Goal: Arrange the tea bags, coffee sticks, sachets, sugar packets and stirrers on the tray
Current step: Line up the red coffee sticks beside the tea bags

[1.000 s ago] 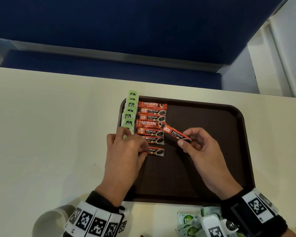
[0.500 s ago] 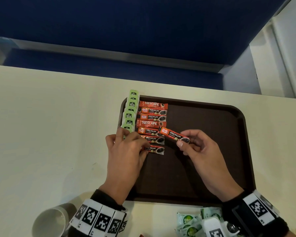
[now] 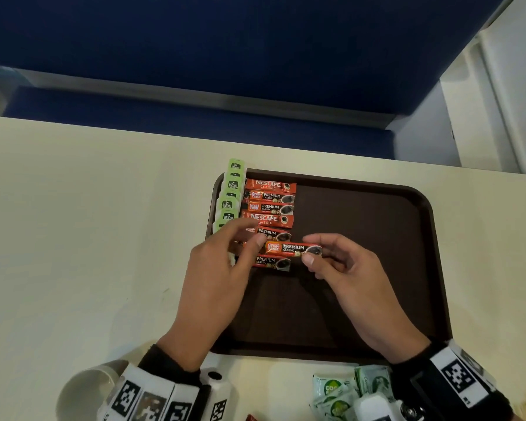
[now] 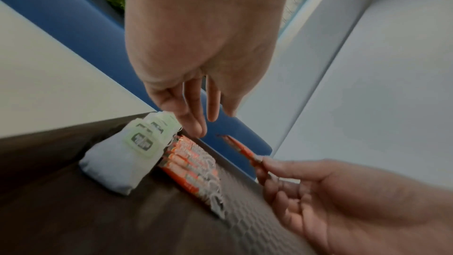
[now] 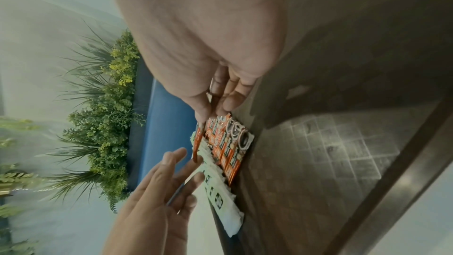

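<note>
A dark brown tray (image 3: 377, 268) lies on the cream table. Along its left rim runs a column of green-tagged tea bags (image 3: 230, 196), with a row of orange coffee sticks (image 3: 269, 208) stacked beside them. My right hand (image 3: 312, 253) pinches one orange coffee stick (image 3: 292, 249) by its right end and holds it level just above the row; the right wrist view shows the coffee stick (image 5: 199, 139) edge-on under my fingers. My left hand (image 3: 243, 238) hovers over the left ends of the sticks with straight, spread fingers (image 4: 193, 121), holding nothing.
Green-and-white sachets (image 3: 344, 390) lie in a pile on the table below the tray's near edge. A pale cup (image 3: 85, 390) stands at the lower left by my left wrist. Blue upholstered seating (image 3: 255, 71) runs behind the table. The tray's right half is bare.
My right hand has brought the coffee stick down and left and turned it level over the row. My left hand has lifted off the sticks and spread its fingers.
</note>
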Tool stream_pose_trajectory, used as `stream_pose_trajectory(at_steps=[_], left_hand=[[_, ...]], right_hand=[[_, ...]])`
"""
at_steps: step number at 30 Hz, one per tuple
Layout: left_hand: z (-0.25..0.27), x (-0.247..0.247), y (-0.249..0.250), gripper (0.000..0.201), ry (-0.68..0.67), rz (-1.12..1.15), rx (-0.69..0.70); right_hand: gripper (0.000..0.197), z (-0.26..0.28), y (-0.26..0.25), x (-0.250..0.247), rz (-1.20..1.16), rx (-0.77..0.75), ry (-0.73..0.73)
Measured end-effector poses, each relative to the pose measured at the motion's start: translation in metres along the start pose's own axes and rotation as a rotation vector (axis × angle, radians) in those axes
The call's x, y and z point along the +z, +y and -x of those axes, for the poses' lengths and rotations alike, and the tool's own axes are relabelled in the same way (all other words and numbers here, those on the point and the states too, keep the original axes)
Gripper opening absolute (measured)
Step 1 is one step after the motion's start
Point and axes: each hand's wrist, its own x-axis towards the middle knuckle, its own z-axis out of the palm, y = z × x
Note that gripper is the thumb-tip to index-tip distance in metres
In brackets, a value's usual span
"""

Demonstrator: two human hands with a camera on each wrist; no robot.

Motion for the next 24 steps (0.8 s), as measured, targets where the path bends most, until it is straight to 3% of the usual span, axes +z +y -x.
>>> stream_pose_trajectory(at_steps=[5, 9, 11, 14, 19, 24], left_hand=[[0.001, -0.009, 0.0, 0.014, -0.047, 0.18, -0.116], [0.003, -0.013, 0.0, 0.017, -0.045, 0.308, -0.19], [0.004, -0.015, 0.0, 0.021, -0.051, 0.323, -0.208], [0.007, -0.018, -0.005, 0.02, -0.008, 0.314, -0.212], [0.008, -0.03, -0.016, 0.009, 0.118, 0.266, -0.177], [0.012, -0.039, -0.026, 0.007, 0.135, 0.262, -0.177]], right_hand=[[0.033, 0.006, -0.001, 0.012, 0.12, -0.076, -0.045], [0.039, 0.007, 0.011, 0.02, 0.564, -0.389, 0.014], [0.036, 0.007, 0.015, 0.022, 0.658, -0.468, 0.053], [0.036, 0.006, 0.02, 0.025, 0.709, -0.479, 0.087], [0.034, 0.002, 0.033, 0.032, 0.827, -0.37, 0.051], [0.035, 0.001, 0.041, 0.041, 0.993, -0.414, 0.035]])
